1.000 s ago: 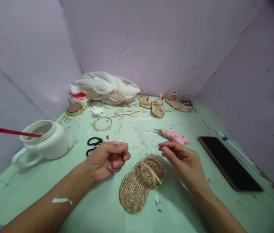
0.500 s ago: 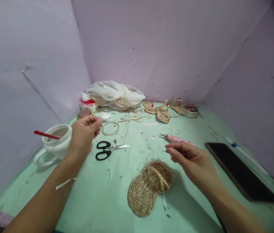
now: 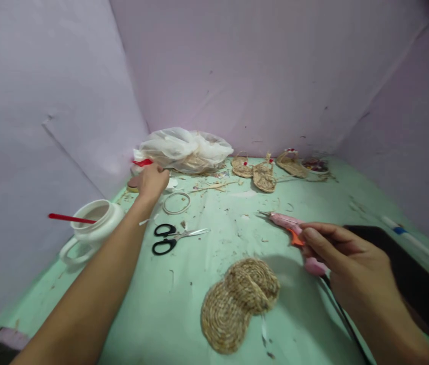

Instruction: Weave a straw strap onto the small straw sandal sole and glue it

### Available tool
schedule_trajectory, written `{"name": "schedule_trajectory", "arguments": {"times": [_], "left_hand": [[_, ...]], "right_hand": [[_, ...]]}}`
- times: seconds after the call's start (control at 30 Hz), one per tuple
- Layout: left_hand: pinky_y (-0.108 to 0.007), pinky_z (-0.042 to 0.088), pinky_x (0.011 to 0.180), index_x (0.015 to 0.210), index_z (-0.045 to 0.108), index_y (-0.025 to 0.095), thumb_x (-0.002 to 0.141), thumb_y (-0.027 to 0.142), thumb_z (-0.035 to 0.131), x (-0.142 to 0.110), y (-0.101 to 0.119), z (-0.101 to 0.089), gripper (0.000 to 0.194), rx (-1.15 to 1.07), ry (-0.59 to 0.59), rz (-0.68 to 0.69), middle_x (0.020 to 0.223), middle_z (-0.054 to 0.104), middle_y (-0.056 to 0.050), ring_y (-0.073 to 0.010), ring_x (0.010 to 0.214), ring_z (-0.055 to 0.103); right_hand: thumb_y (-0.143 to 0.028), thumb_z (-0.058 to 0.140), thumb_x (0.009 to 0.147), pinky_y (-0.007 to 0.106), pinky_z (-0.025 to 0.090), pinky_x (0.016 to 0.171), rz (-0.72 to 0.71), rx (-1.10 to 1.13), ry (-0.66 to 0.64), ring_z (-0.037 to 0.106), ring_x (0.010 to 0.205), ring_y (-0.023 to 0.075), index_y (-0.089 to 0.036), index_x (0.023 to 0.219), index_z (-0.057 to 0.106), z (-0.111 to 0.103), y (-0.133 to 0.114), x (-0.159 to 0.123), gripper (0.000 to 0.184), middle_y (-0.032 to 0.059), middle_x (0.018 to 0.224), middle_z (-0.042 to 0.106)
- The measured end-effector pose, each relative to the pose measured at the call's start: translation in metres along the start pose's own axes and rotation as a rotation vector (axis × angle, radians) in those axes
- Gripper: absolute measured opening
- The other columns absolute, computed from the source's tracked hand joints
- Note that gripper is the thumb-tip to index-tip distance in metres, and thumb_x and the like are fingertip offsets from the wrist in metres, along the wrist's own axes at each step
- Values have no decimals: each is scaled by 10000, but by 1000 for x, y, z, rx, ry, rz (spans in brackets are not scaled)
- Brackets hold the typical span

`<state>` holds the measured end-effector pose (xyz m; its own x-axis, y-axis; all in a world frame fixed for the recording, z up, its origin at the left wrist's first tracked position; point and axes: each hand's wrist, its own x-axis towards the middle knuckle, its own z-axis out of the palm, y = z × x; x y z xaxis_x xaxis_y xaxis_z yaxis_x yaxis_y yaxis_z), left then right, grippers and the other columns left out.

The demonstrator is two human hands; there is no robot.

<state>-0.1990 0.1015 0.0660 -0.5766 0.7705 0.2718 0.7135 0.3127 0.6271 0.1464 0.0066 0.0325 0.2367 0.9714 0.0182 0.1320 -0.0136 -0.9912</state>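
My left hand (image 3: 153,181) is stretched to the back left, beside a red-and-white packet (image 3: 142,162) and a round lidded jar (image 3: 133,183); its fingertips are mostly hidden. My right hand (image 3: 347,253) is closed, thumb against fingers, over the grip of a pink hot glue gun (image 3: 285,220) with an orange trigger. Whatever is in that pinch, if anything, is too small to make out. Front centre lies a woven straw slipper (image 3: 229,309) with a strap across one end. Black-handled scissors (image 3: 176,235) lie open left of centre.
At left stands a white pot (image 3: 98,223) with a red stick in it. A plastic bag (image 3: 187,149), small straw slippers (image 3: 263,177) and a bowl of beads (image 3: 315,165) sit at the back. A dark phone (image 3: 400,268) lies right, near a white-and-blue pen (image 3: 400,229).
My left hand has moved forward, from above the pot's side to the packet. My right hand has drawn back to the right, uncovering more of the glue gun.
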Motion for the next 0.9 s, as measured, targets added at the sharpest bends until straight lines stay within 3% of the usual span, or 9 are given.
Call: {"name": "schedule_trajectory", "arguments": {"times": [0.17,0.37,0.53,0.67,0.77,0.83,0.9], "left_hand": [[-368,397,700,640,626,108,565,91,583,16,-7,40,88,252,-139,46,810,666,-198,-361,874,599],[-406,364,707,811,639,45,704,163,479,19,9,38,225,416,-61,131,940,626,-286,-409,946,551],[-341,349,639,784,644,120,834,312,338,-12,28,37,364,400,7,285,794,653,-155,-296,799,587],[-293,362,585,704,657,138,817,414,348,-38,22,40,429,370,-22,292,636,620,-70,-222,669,581],[-284,415,699,944,663,155,735,288,458,-46,13,40,322,352,-92,358,865,661,-70,-225,819,597],[-293,411,812,1139,581,171,659,246,533,-47,10,38,489,351,-131,404,1099,607,-91,-249,988,554],[-331,383,884,1216,518,156,632,304,584,-52,9,32,607,358,-119,432,1230,521,-123,-292,1105,478]], "right_hand": [[-394,692,650,191,363,372,-26,39,3,476,485,96,-194,800,681,0,-2,-1,249,15,626,599],[-337,648,696,194,394,406,-154,-96,-50,501,487,93,-205,739,669,3,-3,-4,141,5,612,625],[-315,624,708,225,424,442,-214,-139,-76,509,477,103,-193,738,670,5,-3,-6,134,8,604,632],[-300,620,708,234,433,480,-200,-170,-118,519,503,108,-175,736,660,5,-3,-5,134,13,624,639],[-296,619,705,242,429,494,-169,-206,-183,526,514,114,-165,731,660,5,0,-3,140,23,652,650],[-299,617,702,253,429,505,-146,-245,-247,535,523,123,-161,725,664,5,1,-2,147,26,658,653],[-318,617,701,260,434,517,-140,-269,-295,551,542,136,-161,719,668,5,0,-2,167,27,650,652]]}}
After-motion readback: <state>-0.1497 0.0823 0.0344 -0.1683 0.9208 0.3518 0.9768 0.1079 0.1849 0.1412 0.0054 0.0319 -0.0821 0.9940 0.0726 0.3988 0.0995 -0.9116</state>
